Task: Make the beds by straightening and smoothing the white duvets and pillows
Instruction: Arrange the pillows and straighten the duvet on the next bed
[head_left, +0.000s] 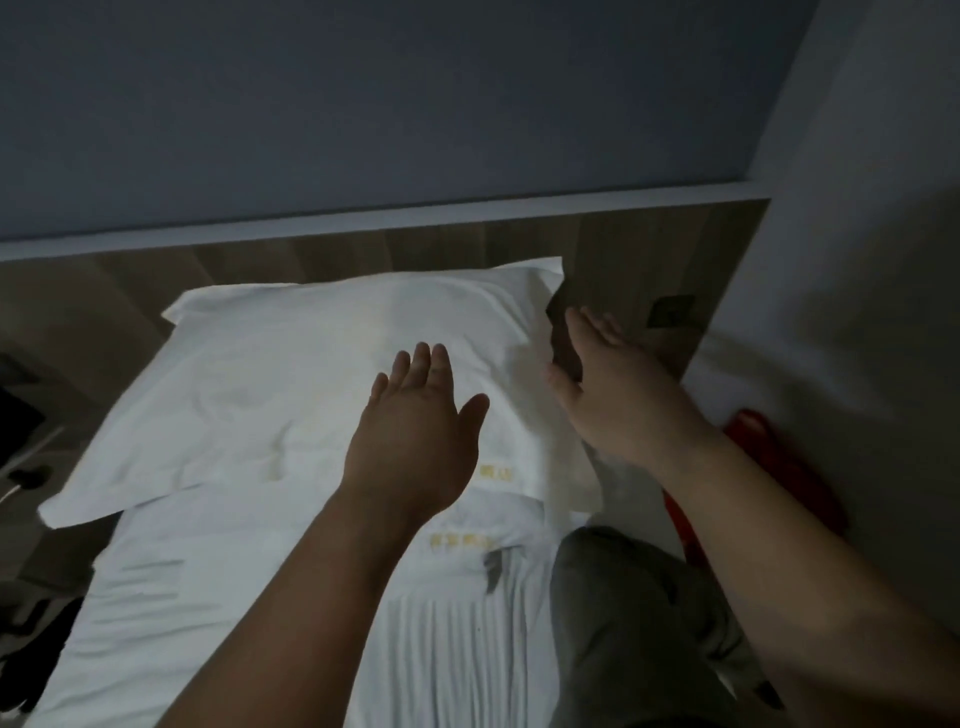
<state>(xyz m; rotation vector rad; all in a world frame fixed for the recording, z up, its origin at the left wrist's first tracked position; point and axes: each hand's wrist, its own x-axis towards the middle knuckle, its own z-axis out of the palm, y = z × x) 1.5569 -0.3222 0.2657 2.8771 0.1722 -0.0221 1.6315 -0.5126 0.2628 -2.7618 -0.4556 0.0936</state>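
Both hands are flat and hold nothing; the left hand (415, 436) sits at the centre of the frame, palm down over the right half of the pillow (291, 374), fingers straight and close together, thumb spread to the right; whether the palm presses the cloth or only hovers above it cannot be told; the right hand (618, 400) is right of centre at the pillow's right edge, fingers straight and pointing up the frame, thumb down beside the pillow's side.

That white pillow lies across the middle of the frame, its far edge against the wooden headboard (322, 260), its surface creased toward the lower left corner; small yellow lettering (493, 473) shows on its near edge; just below, the white duvet (218, 603) fills the lower left and centre, wrinkled, with fine pleats toward the bottom.

A knee in grey trousers (628, 613) rests on the bed at lower right; a red thing (769, 452) lies by the right edge; a dark switch plate (671, 310) sits on the headboard; a blue-grey wall (363, 104) fills the top; dark, blurred objects (21, 415) sit at the left edge.
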